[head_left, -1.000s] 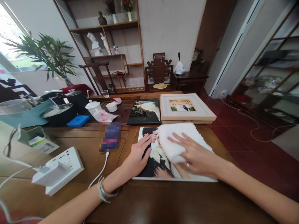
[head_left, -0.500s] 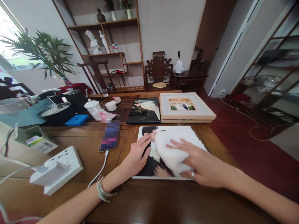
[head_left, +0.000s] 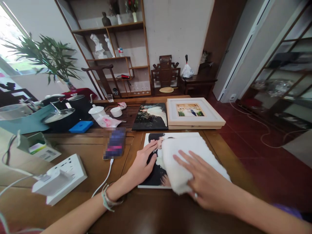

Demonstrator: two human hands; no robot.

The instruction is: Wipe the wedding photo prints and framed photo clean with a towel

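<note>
Cloth (head_left: 177, 174) covers photo's (head_left: 154, 177) right part on worktop (head_left: 151, 211), past near edge; right hand (head_left: 207, 183) on top, fingers spread; left hand (head_left: 141, 165) on photo, fingers extended.

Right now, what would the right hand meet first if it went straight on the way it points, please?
Beyond the white cloth under it, the right hand would likely meet the left hand first, though depth leaves this uncertain.
</note>
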